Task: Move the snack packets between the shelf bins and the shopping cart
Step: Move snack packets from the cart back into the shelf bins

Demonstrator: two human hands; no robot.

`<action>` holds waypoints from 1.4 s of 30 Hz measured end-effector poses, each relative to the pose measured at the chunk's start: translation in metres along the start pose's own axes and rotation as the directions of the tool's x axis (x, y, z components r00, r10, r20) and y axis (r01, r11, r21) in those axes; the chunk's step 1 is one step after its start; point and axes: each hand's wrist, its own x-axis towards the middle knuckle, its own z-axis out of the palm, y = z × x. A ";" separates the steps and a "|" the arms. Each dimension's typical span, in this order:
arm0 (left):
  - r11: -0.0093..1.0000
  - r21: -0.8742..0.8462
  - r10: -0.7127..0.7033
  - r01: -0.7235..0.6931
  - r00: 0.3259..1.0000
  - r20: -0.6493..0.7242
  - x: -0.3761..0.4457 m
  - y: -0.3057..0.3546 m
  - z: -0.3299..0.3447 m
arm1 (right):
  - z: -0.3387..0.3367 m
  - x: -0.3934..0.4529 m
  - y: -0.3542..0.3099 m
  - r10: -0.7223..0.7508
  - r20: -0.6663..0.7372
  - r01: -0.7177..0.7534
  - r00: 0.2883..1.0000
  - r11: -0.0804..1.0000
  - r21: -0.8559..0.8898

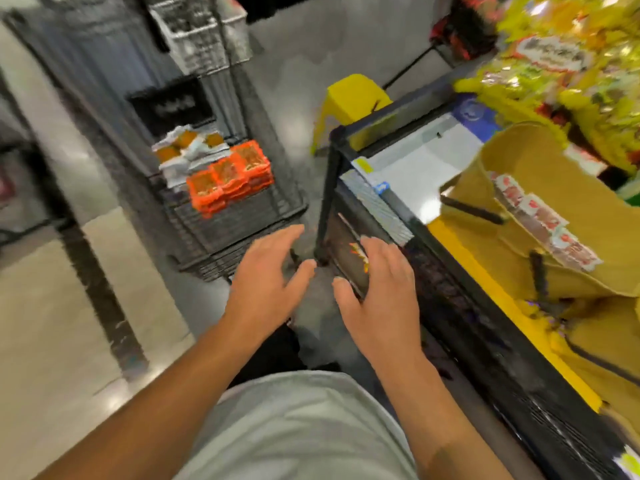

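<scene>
One cart (221,233) of dark wire stands on the floor at about 11 o'clock from the hands. In its basket lie two groups of packets. The orange packets (230,178) sit in a stack whose top layer shows three side by side; how many lie beneath is blurred. Just behind them, at 10 o'clock, is a heap of white packets (188,155) with orange panels; three panels show, but the full count cannot be told.

At 2 o'clock from the hands runs one black shelf (450,299) with a yellow front strip. On it stands one open cardboard bin (554,188), and a row of small red-and-white packets (543,223) leans along its inner wall; motion blur hides their number. Beyond the bin, at 1 o'clock, is a pile of yellow bags (571,64), too smeared to count. One yellow stool (353,98) stands on the floor at 12 o'clock, between cart and shelf.

Two hands are in view, both bare and both holding nothing. The left hand (268,275) is spread, fingers straight and slightly apart, palm down, hovering just short of the cart's near edge. The right hand (379,292) is also spread, fingers loosely extended, over the shelf's near corner post; whether it touches the shelf cannot be told. The hands are near each other but apart.
</scene>
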 end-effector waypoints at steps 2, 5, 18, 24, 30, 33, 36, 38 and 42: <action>0.997 -0.011 -0.074 0.074 0.995 -0.059 -0.013 -0.018 -0.017 | 0.012 0.001 -0.019 -0.047 0.071 0.045 0.996 0.999 0.026; 0.986 -0.040 -0.165 0.161 0.976 -0.143 -0.026 -0.044 -0.041 | 0.032 0.007 -0.048 -0.109 0.145 0.103 0.983 0.994 0.048; 0.954 -0.057 -0.298 0.293 0.933 -0.199 -0.014 -0.180 -0.145 | 0.143 0.027 -0.181 -0.215 0.289 0.218 0.933 0.976 0.022; 0.951 -0.071 -0.309 0.301 0.940 -0.146 0.018 -0.219 -0.167 | 0.171 0.050 -0.208 -0.169 0.318 0.190 0.933 0.981 -0.036; 0.931 -0.128 -0.356 0.341 0.926 -0.125 0.074 -0.230 -0.158 | 0.185 0.102 -0.199 -0.155 0.393 0.221 0.906 0.967 -0.128; 0.917 -0.147 -0.388 0.371 0.915 -0.110 0.114 -0.233 -0.150 | 0.197 0.147 -0.192 -0.170 0.443 0.245 0.880 0.962 -0.119; 0.889 -0.154 -0.451 0.432 0.884 -0.125 0.155 -0.238 -0.139 | 0.210 0.202 -0.186 -0.204 0.507 0.291 0.838 0.951 -0.099; 0.867 -0.171 -0.492 0.469 0.861 -0.132 0.181 -0.244 -0.129 | 0.220 0.234 -0.181 -0.204 0.551 0.304 0.809 0.948 -0.096; 0.804 -0.241 -0.584 0.543 0.797 -0.152 0.224 -0.257 -0.110 | 0.250 0.275 -0.165 -0.238 0.601 0.323 0.763 0.946 -0.035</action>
